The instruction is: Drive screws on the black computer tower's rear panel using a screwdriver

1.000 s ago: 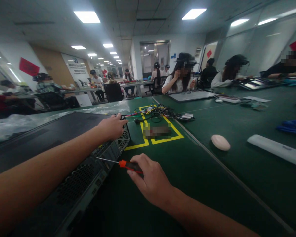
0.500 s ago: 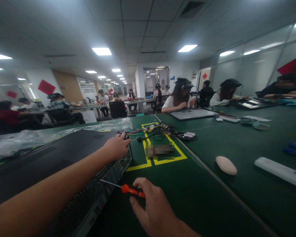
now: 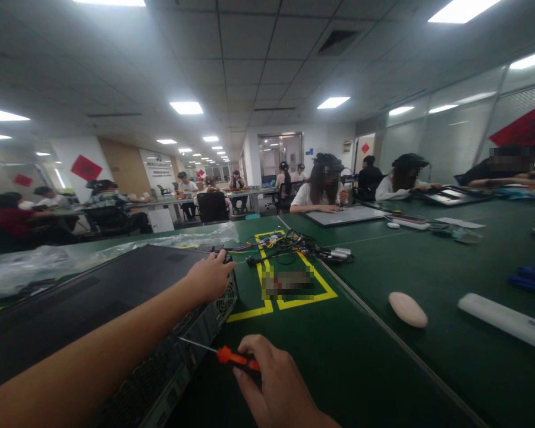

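Note:
A black desktop computer case [image 3: 129,279] lies on its side at the left, its vented metal back panel facing right. My left hand [image 3: 211,274] grips the far corner of the case, fingers over the edge near the fan grille; my forearm crosses the lid. Between the thumb and fingers of my right hand [image 3: 279,380] is the orange and black handle of a screwdriver [image 3: 232,356]. Its thin shaft points left, and the tip meets the back panel below my left forearm. What the tip touches is too small to make out.
Beyond the case, a bundle of cables [image 3: 298,244] lies by yellow tape [image 3: 330,291] on the green table. A blurred-out object sits inside the tape. Rightward are a pale oval object [image 3: 408,309] and a long white bar [image 3: 503,321]. Clear plastic wrap [image 3: 35,273] lies behind the case. Co-workers sit opposite.
The camera view has tipped slightly upward, so the scene sits lower. Both hands keep nearly the same places, with the screwdriver still against the case's back panel.

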